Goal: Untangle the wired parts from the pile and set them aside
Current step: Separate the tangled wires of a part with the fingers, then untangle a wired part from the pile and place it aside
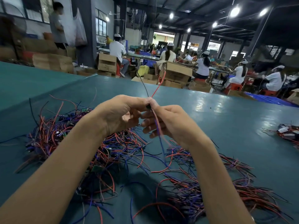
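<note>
Held part: a small black component with thin red, black and blue leads (148, 106) is pinched above the tangled heap of red, blue and black wires (100, 143).
Grip: left hand (119, 113) and right hand (168, 123) are closed on it.
Risk: trailing leads may be snagged in the heap, so neighbouring parts could be dragged up.
Set-aside: a small bundle (286, 133) lies far right of the heap on the teal table (226, 113).

Dim factory hall with bright ceiling lamps (235, 11), stacked cardboard boxes (175, 73), windows (100, 26) and seated workers (203, 66) at benches.

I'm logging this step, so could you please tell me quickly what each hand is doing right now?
Left hand: closed, pinching the small black wired part.
Right hand: closed on the same part's red and blue wires.
</note>
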